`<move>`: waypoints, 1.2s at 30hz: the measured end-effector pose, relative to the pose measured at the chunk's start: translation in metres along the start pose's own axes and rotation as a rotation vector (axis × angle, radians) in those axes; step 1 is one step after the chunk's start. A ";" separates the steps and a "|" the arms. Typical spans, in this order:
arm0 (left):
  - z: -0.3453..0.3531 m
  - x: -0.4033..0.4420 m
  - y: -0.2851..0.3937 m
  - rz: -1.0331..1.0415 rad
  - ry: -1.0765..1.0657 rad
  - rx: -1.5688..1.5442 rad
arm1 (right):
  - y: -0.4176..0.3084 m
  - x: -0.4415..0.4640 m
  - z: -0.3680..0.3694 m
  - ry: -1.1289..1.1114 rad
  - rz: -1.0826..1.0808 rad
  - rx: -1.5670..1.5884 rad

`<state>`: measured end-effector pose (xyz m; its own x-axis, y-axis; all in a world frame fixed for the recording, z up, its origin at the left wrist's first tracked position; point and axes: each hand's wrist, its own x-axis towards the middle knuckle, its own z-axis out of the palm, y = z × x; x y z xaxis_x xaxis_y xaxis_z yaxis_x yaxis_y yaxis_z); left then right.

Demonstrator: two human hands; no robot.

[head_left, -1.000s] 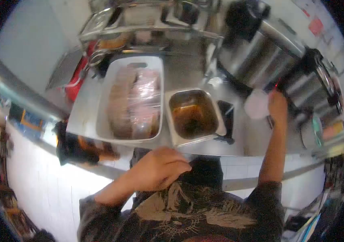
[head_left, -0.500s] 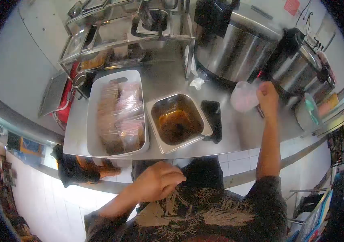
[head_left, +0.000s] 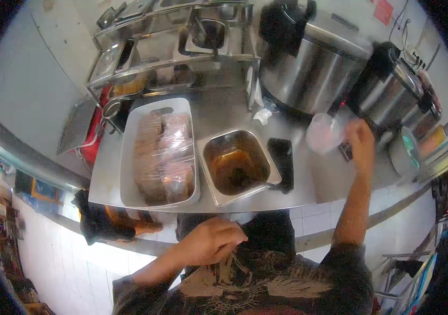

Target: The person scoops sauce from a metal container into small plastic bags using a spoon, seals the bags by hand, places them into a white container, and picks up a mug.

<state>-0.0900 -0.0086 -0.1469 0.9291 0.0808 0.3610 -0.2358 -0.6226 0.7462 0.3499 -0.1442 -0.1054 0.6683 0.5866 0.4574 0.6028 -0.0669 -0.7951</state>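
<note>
Left hand (head_left: 213,240) curled; right hand (head_left: 360,137) beside pinkish plastic (head_left: 322,134).

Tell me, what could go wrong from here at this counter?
The open pan of brown liquid sits near the edge of the counter, with the left hand close by; a bump might spill it. The dark flat object beside the pan could get splashed. The right hand is at a pinkish translucent bag, which might slip; its grip is unclear.

The pinkish bundle (head_left: 322,137) looks like thin, glossy plastic, the counter (head_left: 308,181) smooth, shiny metal, the tub (head_left: 128,160) matt plastic.
</note>
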 end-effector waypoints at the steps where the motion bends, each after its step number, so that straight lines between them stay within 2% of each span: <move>1: 0.001 0.000 -0.001 -0.018 0.010 -0.030 | -0.010 -0.014 -0.005 -0.100 -0.006 0.194; 2: 0.002 0.000 -0.001 -0.060 -0.001 -0.098 | -0.018 -0.029 -0.008 -0.204 -0.013 0.388; 4: 0.003 0.002 -0.001 -0.144 -0.022 -0.241 | -0.035 -0.059 -0.016 -0.529 -0.055 0.552; 6: 0.005 0.005 0.002 -0.251 -0.009 -0.281 | -0.060 -0.079 0.006 -0.913 -0.198 0.622; 8: 0.011 0.009 0.004 -0.309 0.022 -0.298 | -0.101 -0.095 0.041 -1.243 -0.230 0.341; 11: 0.025 0.016 0.003 -0.334 0.086 -0.260 | -0.097 -0.148 0.094 -1.139 -0.203 0.220; 14: 0.050 0.004 -0.018 -0.353 0.135 -0.220 | -0.092 -0.170 0.111 -1.053 -0.172 0.095; 16: 0.052 -0.003 -0.028 -0.356 0.070 -0.214 | -0.094 -0.173 0.111 -1.042 -0.100 0.041; 20: 0.051 -0.010 -0.031 -0.379 -0.021 -0.240 | -0.085 -0.182 0.113 -1.021 -0.204 0.117; 23: 0.044 -0.010 -0.032 -0.530 -0.221 -0.302 | -0.083 -0.192 0.120 -1.030 -0.209 0.158; 26: 0.031 -0.007 -0.024 -0.715 -0.275 -0.586 | -0.081 -0.194 0.124 -0.993 -0.336 0.150; 28: 0.040 -0.013 -0.030 -0.708 -0.233 -0.760 | -0.081 -0.190 0.126 -0.928 -0.494 0.119; 31: 0.045 -0.018 -0.035 -0.727 -0.197 -0.948 | -0.081 -0.199 0.124 -1.002 -0.209 0.118; 35: 0.049 -0.021 -0.031 -0.841 -0.064 -1.266 | -0.081 -0.201 0.127 -0.944 -0.288 0.170; 36: 0.051 -0.023 -0.033 -0.835 -0.071 -1.244 | -0.084 -0.198 0.127 -0.946 -0.338 0.142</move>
<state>-0.0886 -0.0294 -0.2087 0.9178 0.0094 -0.3970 0.3038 0.6274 0.7170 0.1119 -0.1525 -0.1800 -0.1847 0.9595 0.2129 0.5979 0.2816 -0.7505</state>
